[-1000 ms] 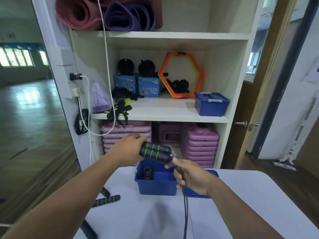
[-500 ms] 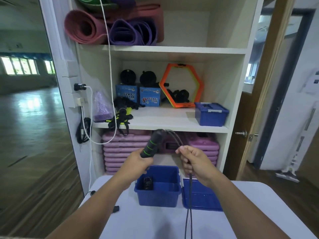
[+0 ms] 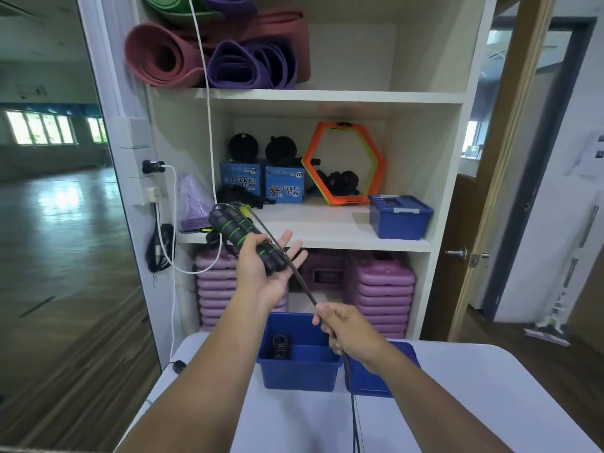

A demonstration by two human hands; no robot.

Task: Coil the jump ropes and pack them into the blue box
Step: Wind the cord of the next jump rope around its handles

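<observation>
Head view: the left hand [image 3: 261,273] cradles two black-and-green jump rope handles [image 3: 240,228] above the open blue box [image 3: 299,372] on the desk [image 3: 490,407], thumb curled over them, fingers [image 3: 289,243] spread straight. The right hand [image 3: 348,330] pinches the cord [image 3: 302,282] between its fingers.

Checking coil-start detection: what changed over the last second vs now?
The left hand lifted the paired handles from level over the blue box to tilted up-left, fingers now spread, thumb clamping them. The right hand slid down the cord, away from the handles, drawing it straight. Unchanged: box on the table, a rope inside, lid beside it.
</observation>
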